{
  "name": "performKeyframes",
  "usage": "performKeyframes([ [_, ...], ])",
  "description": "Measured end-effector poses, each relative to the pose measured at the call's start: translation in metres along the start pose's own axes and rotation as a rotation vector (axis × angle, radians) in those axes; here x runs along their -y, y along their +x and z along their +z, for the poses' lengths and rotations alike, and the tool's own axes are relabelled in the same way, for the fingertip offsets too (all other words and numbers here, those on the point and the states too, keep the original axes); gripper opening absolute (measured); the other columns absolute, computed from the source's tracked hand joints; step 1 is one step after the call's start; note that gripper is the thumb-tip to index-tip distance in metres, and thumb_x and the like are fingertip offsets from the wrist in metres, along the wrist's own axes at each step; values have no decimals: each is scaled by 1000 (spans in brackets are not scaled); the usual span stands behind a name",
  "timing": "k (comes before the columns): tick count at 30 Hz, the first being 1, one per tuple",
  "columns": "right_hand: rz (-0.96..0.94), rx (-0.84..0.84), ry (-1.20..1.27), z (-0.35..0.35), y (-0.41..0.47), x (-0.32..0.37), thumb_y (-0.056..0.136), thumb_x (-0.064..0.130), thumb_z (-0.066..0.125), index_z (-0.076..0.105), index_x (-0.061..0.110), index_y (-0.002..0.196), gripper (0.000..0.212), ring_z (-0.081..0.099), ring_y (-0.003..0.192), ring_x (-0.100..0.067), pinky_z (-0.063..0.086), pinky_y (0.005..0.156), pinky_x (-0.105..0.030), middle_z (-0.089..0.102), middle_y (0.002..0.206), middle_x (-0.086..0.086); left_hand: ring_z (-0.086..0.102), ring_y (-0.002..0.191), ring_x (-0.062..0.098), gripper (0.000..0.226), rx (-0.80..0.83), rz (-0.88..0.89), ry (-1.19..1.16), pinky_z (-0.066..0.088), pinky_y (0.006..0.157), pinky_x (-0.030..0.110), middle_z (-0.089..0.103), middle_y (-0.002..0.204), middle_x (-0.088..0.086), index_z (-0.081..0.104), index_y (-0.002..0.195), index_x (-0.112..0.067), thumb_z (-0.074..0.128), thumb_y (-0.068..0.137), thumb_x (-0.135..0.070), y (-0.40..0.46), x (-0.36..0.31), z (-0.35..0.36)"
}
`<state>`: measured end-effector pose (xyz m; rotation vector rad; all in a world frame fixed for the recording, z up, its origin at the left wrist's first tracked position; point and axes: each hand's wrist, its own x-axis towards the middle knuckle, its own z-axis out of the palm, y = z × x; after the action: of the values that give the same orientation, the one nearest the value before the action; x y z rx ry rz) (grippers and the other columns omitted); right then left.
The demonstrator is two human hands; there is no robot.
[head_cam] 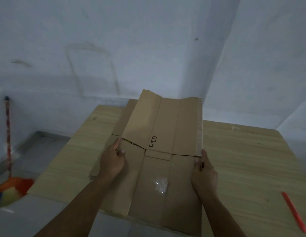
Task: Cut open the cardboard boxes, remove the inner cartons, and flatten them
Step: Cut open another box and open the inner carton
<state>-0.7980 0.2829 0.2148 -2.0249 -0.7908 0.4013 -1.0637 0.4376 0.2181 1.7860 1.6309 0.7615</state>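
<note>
While your left hand (113,161) and right hand (202,170) pinch its side edges, the flattened carton (159,147) hangs over the table (242,151); it looks light and floppy at the creases, so grip mid-edge.

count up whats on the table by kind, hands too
flattened cardboard box held in both hands: 1
flattened cardboard lying under it on the table: at least 1, the pile's edges are mostly hidden
red cutter: 1
hands: 2, left hand and right hand
total: 5 at least
</note>
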Motion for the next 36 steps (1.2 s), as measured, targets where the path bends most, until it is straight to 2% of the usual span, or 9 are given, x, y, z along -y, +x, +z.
performKeyframes([
  [5, -9, 44, -23, 54, 15, 32, 104, 25, 47, 35, 24, 155, 52, 61, 104, -33, 38, 79, -31, 69, 116, -13, 50, 134, 30, 55, -6, -24, 36, 40, 106, 35, 53, 146, 13, 45, 149, -13, 61, 97, -14, 43, 34, -27],
  [12, 30, 104, -104, 107, 46, 38, 104, 29, 47, 32, 26, 156, 54, 63, 108, -35, 46, 85, -36, 69, 122, -13, 49, 134, 30, 56, 25, -110, 89, 41, 105, 38, 49, 149, 11, 40, 151, -12, 59, 100, -19, 88, 56, -22],
  [16, 63, 141, -145, 121, 55, 35, 104, 26, 49, 26, 20, 158, 59, 61, 110, -37, 37, 78, -30, 67, 123, -16, 51, 132, 31, 57, 41, -196, 104, 41, 105, 38, 52, 146, 13, 41, 151, -11, 61, 99, -21, 105, 66, -11],
  [18, 80, 184, -208, 128, 63, 28, 103, 32, 50, 26, 17, 157, 61, 55, 120, -37, 43, 90, -35, 59, 134, -16, 54, 128, 31, 51, 52, -201, 134, 43, 103, 39, 58, 141, 12, 49, 146, -9, 62, 97, -21, 113, 72, -6],
  [21, 105, 271, -356, 137, 73, 15, 97, 50, 54, 29, 22, 154, 68, 45, 127, -35, 40, 102, -40, 45, 143, -14, 63, 107, 31, 31, 45, -193, 148, 47, 87, 36, 70, 118, 8, 65, 125, -13, 62, 95, -18, 118, 80, 0],
  [25, 153, 384, -261, 148, 72, 12, 97, 49, 55, 9, 14, 160, 86, 33, 145, -30, 30, 114, -35, 25, 163, -9, 61, 109, 32, 31, 64, -261, 70, 43, 86, 35, 67, 121, 10, 62, 125, -14, 62, 94, -15, 121, 85, 5],
  [31, 203, 353, -207, 156, 69, 13, 97, 45, 58, -4, 13, 160, 94, 35, 144, -33, 32, 112, -34, 23, 164, -12, 54, 124, 36, 45, 149, -263, 77, 40, 100, 40, 57, 139, 16, 48, 143, -11, 56, 98, -15, 125, 91, 8],
  [34, 187, 259, -184, 150, 65, 15, 93, 42, 65, 8, 13, 160, 92, 35, 142, -33, 33, 111, -35, 29, 160, -14, 49, 131, 36, 57, 56, -176, 91, 40, 105, 44, 50, 147, 15, 40, 150, -12, 57, 95, -16, 119, 80, 4],
  [36, 175, 151, -182, 142, 59, 19, 95, 39, 63, 21, 12, 158, 81, 39, 139, -32, 34, 110, -36, 36, 155, -15, 49, 128, 36, 56, -39, -6, 110, 43, 104, 47, 52, 141, 17, 48, 143, -7, 55, 89, -18, 114, 64, 3],
])
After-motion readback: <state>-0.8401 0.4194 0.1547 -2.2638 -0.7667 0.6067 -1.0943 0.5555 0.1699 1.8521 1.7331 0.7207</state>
